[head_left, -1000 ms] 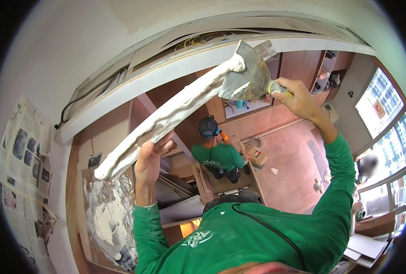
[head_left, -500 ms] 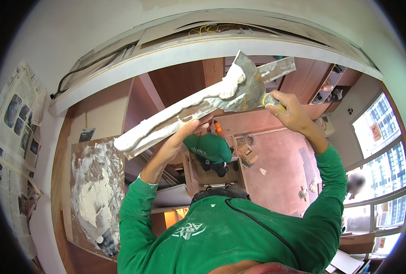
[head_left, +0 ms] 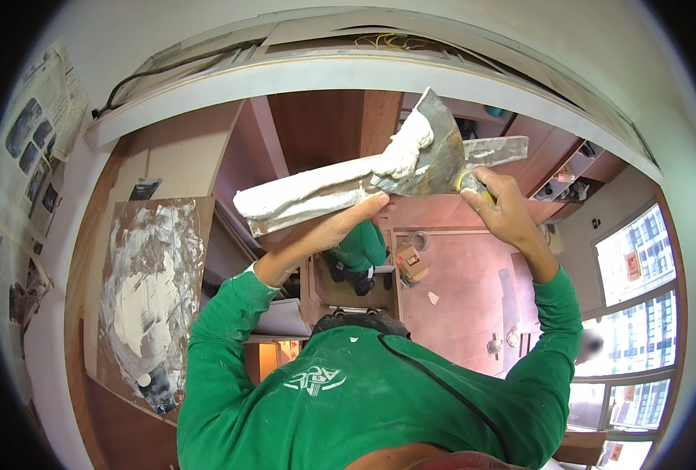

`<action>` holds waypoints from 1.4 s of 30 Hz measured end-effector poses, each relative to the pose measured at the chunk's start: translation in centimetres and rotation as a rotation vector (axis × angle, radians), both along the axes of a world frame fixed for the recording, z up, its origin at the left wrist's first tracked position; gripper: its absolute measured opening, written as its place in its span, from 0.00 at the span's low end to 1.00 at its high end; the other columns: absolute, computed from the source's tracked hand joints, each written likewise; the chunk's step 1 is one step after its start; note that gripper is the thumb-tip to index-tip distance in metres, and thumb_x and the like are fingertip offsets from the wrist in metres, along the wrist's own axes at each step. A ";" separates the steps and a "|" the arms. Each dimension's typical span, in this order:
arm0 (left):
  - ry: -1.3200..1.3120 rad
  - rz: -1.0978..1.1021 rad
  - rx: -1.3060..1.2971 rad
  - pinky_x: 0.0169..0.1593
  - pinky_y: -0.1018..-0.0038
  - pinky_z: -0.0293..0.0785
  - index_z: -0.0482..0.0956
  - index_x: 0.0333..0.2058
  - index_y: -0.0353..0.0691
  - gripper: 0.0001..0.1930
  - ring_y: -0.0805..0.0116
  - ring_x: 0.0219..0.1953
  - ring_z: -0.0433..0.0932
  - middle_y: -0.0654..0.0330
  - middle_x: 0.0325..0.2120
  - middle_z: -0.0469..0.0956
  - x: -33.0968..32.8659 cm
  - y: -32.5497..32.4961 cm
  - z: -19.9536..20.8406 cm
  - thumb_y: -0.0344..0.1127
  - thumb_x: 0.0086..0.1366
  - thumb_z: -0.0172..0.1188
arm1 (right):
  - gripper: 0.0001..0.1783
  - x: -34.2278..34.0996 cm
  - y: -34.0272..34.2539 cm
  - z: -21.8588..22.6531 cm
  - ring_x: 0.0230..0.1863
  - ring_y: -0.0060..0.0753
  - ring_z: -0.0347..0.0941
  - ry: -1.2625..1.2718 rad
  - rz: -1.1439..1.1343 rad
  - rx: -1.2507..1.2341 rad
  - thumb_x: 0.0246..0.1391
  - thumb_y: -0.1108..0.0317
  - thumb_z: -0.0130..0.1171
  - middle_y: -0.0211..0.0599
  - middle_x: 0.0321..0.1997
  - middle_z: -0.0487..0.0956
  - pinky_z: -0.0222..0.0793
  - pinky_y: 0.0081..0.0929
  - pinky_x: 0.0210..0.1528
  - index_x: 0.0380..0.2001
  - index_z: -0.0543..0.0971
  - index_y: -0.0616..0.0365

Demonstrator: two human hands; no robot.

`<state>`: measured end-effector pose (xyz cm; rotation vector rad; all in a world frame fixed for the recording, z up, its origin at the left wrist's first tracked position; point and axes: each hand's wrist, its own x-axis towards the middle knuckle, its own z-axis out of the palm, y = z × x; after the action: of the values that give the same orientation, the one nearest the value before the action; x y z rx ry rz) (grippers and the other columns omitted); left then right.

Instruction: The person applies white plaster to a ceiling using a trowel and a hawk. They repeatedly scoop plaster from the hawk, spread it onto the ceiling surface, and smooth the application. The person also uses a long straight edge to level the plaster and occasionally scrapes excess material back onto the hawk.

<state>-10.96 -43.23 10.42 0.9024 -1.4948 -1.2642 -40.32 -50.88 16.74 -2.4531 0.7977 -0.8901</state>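
My left hand is closed under a long, narrow strip, fingers mostly hidden beneath it. Thick white putty coats much of the strip's top from its left end to the middle, leaving a brown band along the near edge. My right hand grips the yellow handle of a wide putty knife. Its grey blade lies across the strip, with a heap of putty along the blade's left edge. The strip's right end sticks out beyond the blade, thinly smeared with white.
A putty-smeared brown board rests at left on a wooden surface. Ahead runs a white ledge with yellow wires above. Below, a co-worker in green stands near a cardboard box. Windows line the right side.
The strip has swung closer to level, its left end moving right and up. The knife has shifted slightly right with it. Less of the co-worker shows below.
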 end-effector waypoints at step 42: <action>0.483 0.334 -0.282 0.45 0.62 0.83 0.72 0.49 0.23 0.22 0.54 0.40 0.83 0.45 0.43 0.79 8.3 -7.3 2.8 0.42 0.72 0.49 | 0.16 14.0 -8.2 11.9 0.16 0.13 0.64 -0.565 0.375 0.511 0.66 0.56 0.50 0.27 0.21 0.72 0.61 0.13 0.19 0.42 0.71 0.60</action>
<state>-2.68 -50.53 13.26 0.5762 -1.0524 -0.9134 -26.34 -59.12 28.65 -1.6996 0.2938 -1.0074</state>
